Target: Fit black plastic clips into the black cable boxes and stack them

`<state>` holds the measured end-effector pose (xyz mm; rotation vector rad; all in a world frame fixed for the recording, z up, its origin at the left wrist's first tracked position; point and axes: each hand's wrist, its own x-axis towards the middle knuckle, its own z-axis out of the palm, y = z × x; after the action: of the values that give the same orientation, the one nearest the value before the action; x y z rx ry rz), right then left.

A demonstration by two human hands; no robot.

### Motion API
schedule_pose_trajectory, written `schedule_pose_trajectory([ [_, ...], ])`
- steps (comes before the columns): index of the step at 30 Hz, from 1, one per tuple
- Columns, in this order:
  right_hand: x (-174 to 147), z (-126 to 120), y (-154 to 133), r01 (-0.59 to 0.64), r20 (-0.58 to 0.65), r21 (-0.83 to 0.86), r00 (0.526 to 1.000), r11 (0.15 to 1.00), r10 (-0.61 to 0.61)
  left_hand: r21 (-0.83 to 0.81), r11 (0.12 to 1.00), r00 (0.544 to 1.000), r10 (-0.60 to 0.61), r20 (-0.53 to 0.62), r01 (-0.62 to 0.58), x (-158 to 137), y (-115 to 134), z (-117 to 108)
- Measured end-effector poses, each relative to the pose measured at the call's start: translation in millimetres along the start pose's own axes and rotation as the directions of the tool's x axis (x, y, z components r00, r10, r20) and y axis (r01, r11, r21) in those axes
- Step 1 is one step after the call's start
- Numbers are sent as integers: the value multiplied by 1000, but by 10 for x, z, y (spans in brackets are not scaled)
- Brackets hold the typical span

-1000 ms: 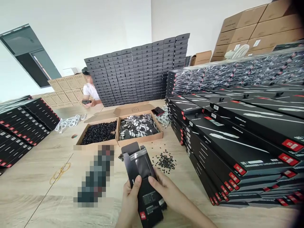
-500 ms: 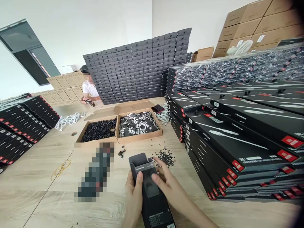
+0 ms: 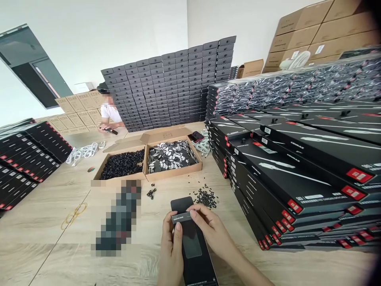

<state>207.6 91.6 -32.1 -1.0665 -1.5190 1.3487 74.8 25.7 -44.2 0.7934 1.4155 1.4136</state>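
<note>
A long black cardboard box [image 3: 198,260] with a clear window lies between my hands at the lower middle, its far end flap standing up. My left hand [image 3: 172,246] grips the box's left side near that end, thumb on the front face. At the upper right corner, beside the flap, my right hand [image 3: 210,228] pinches the box edge between thumb and fingers. Small black pieces [image 3: 206,196] are scattered on the table just beyond my right hand. Several black rings [image 3: 151,192] lie further left.
Stacked black boxes [image 3: 297,171] rise close on my right, with more boxes [image 3: 32,155] at left. Ahead, one open carton [image 3: 175,174] holds black-and-white tags, another small black parts [image 3: 123,165]. A blurred dark item [image 3: 117,218] and rubber bands [image 3: 74,215] lie left. A person [image 3: 110,113] sits beyond.
My right hand has moved from the box's right side to its upper corner, now pinching there. The box's open end looks more folded together, and the box has turned slightly.
</note>
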Motion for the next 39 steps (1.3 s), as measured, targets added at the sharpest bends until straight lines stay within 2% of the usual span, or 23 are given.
schedule_pose_trajectory([
  [3, 75, -22, -122, -103, -91, 164, 989, 981, 119, -23, 1000, 1000, 14, 7, -13, -28, 35, 36],
  [4, 108, -32, -167, -167, -61, 237, 981, 957, 186, -31, 999, 1000, 24, 6, -24, -35, 46, 50],
  [6, 176, -52, -252, -301, 89, 362, 953, 882, 289, -31, 998, 999, 47, -4, -47, -46, 59, 72],
  [8, 231, -59, -310, -387, 213, 445, 922, 808, 325, -11, 998, 998, 69, -14, -69, -47, 62, 80],
  [11, 277, -46, -323, -441, 264, 522, 898, 730, 353, -18, 998, 997, 67, 37, -67, -34, 62, 76],
  [13, 295, -39, -290, -458, 293, 530, 889, 714, 353, -135, 990, 998, 44, 55, -36, -19, 69, 80],
  [15, 322, -55, -252, -415, 282, 454, 907, 789, 315, -297, 954, 998, -19, 57, 35, -2, 85, 88],
  [16, 342, -75, -240, -342, 242, 376, 934, 861, 265, -362, 928, 995, -65, 72, 87, 8, 95, 90],
  [18, 390, -134, -245, -98, 138, 140, 987, 985, 78, -418, 885, 974, -142, 176, 205, 27, 118, 85],
  [20, 438, -205, -292, 131, 116, -128, 986, 983, -116, -414, 863, 938, -170, 302, 289, 46, 137, 68],
  [22, 472, -271, -361, 247, 190, -310, 962, 918, -195, -408, 846, 900, -175, 398, 345, 65, 146, 48],
  [24, 489, -317, -419, 284, 262, -390, 946, 876, -191, -407, 822, 862, -181, 474, 397, 83, 136, 31],
  [27, 493, -350, -445, 291, 316, -397, 934, 871, -168, -405, 799, 798, -149, 583, 445, 113, 82, 17],
  [30, 490, -352, -431, 295, 339, -402, 927, 867, -158, -452, 757, 772, -107, 627, 472, 139, -12, 33],
  [33, 506, -341, -418, 336, 354, -409, 915, 849, -192, -470, 703, 762, -160, 627, 534, 155, -92, 86],
  [34, 520, -340, -409, 360, 370, -400, 905, 842, -211, -465, 699, 769, -193, 609, 544, 161, -103, 102],
  [36, 565, -352, -366, 381, 353, -403, 904, 832, -243, -463, 724, 821, -251, 513, 511, 183, -95, 100],
  [38, 626, -384, -277, 312, 264, -472, 942, 824, -205, -473, 751, 873, -288, 393, 460, 216, -52, 20],
  [39, 659, -401, -217, 255, 217, -516, 962, 818, -163, -488, 745, 883, -307, 354, 454, 233, -22, -53],
])
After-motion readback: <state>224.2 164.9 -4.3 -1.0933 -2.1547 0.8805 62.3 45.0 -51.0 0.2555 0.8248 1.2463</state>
